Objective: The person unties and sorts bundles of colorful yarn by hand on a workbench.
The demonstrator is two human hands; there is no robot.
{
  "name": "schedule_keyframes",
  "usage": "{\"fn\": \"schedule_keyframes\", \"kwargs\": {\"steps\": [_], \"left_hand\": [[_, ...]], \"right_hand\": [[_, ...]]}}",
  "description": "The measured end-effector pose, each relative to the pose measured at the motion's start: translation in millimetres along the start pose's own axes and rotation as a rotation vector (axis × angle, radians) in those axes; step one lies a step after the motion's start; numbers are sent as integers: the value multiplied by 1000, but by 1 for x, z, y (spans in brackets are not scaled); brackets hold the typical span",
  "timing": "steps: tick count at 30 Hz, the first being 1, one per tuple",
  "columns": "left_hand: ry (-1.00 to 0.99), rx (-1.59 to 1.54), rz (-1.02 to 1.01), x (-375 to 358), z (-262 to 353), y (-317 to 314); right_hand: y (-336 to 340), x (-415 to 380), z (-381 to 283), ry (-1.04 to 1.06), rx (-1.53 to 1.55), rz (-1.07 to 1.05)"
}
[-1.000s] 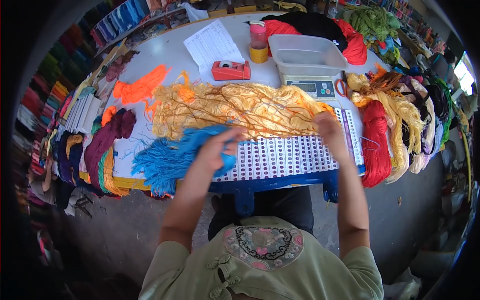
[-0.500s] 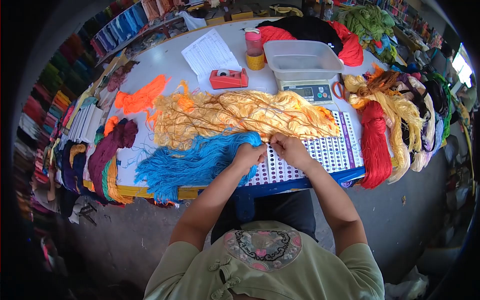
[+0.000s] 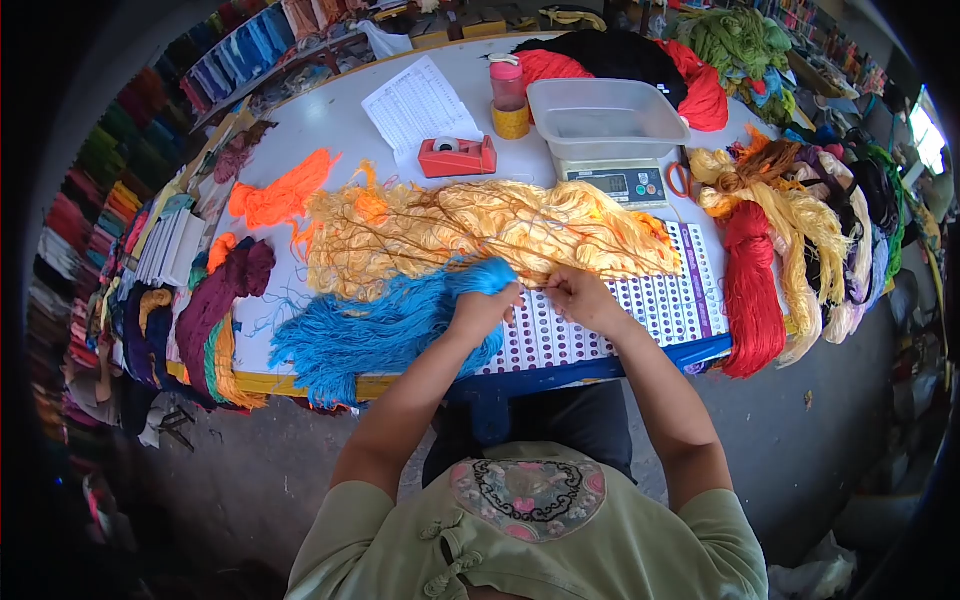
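Note:
My left hand is closed around the right end of a blue yarn bundle that lies along the table's front edge. Just to the right, my right hand is closed in a pinch; what it holds, if anything, is too small to make out. Behind both hands stretches a pale yellow yarn pile with brown and orange strands. Under and beside my right hand lie white cards with rows of dark dots.
Behind the yarn stand a red tape dispenser, a pink-lidded bottle and a clear tub on a scale. Red yarn hangs at the right, purple yarn at the left. Orange-handled scissors lie near the scale.
My left hand has moved slightly left, away from my right hand, and the end of the blue yarn has shifted with it. My right hand has moved slightly right.

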State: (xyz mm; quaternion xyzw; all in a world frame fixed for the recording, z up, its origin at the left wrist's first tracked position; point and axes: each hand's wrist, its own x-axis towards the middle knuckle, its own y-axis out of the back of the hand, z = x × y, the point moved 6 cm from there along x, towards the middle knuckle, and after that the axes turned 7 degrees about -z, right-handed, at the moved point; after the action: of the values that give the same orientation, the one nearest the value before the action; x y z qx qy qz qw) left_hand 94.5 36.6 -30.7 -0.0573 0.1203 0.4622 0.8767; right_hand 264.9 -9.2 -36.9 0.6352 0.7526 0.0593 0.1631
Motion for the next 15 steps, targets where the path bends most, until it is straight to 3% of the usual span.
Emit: {"fn": "schedule_keyframes", "kwargs": {"steps": [1, 5, 8, 9, 12, 13, 15], "left_hand": [[8, -168, 34, -4, 0, 4], [159, -673, -257, -9, -8, -11], [131, -400, -384, -15, 12, -25], [185, -169, -237, -12, 6, -25], [212, 274, -297, -10, 9, -38], [-4, 291, -300, 3, 1, -37], [-418, 791, -125, 16, -2, -17]], "right_hand": [[-1, 0, 5, -13, 79, -7], [-3, -2, -4, -14, -76, -15], [-8, -5, -12, 55, 224, -55], [-7, -2, -7, -32, 356, -73], [-3, -3, -9, -68, 537, -88], [-4, -2, -8, -74, 508, -104], [-10, 2, -7, -60, 383, -124]]}}
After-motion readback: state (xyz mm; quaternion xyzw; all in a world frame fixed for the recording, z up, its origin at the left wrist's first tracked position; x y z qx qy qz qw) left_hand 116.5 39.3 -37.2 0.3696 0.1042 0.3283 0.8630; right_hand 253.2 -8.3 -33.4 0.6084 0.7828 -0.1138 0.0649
